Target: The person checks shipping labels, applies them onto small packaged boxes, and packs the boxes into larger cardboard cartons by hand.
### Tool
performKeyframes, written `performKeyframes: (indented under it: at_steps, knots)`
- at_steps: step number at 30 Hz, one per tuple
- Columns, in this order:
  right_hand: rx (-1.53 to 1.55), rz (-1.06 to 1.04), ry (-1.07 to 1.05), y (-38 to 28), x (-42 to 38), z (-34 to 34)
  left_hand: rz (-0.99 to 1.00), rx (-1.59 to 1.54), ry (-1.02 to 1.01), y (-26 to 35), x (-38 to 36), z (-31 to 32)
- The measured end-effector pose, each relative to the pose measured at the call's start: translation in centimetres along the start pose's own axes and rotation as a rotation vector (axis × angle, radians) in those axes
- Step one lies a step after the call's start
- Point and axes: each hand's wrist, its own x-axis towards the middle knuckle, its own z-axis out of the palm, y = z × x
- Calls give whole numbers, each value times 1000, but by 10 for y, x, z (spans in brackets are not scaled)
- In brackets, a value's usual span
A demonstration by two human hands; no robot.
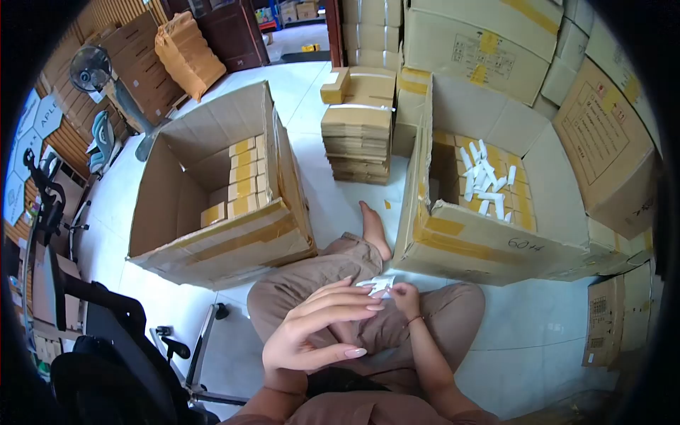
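lower centre: small white piece [383, 283] is pinched at its edge by right hand [406, 300]; through slackened grip, it could be dropped past left hand's [306, 331] loosely spread fingers.

Read off cardboard and wall.
Handwritten on the near side of the right-hand open carton [471, 244], looks like "60+4"; printed on a pale wall panel [47, 119] at far left, "APL", rest unclear; too small to make out on the tilted carton [602, 138].
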Motion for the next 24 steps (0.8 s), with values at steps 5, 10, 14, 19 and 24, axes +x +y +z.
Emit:
performKeyframes:
  at_steps: [5, 10, 14, 19, 24]
  knots:
    - [55, 8, -81, -33, -3, -21, -61, -26, 21, -3, 0, 0]
    - [-78, -1, -141, -69, -12, -42, -51, -63, 81, -10, 2, 3]
    - [77, 101, -184, -88, -16, -50, -20, -52, 316, -3, 7, 4]
    - [104, 98, -201, -91, -22, -49, 403, 78, 715, 43, 53, -21]
    - [-67, -9, -209, -59, -29, -42, 635, 565, 752, 71, 96, -53]
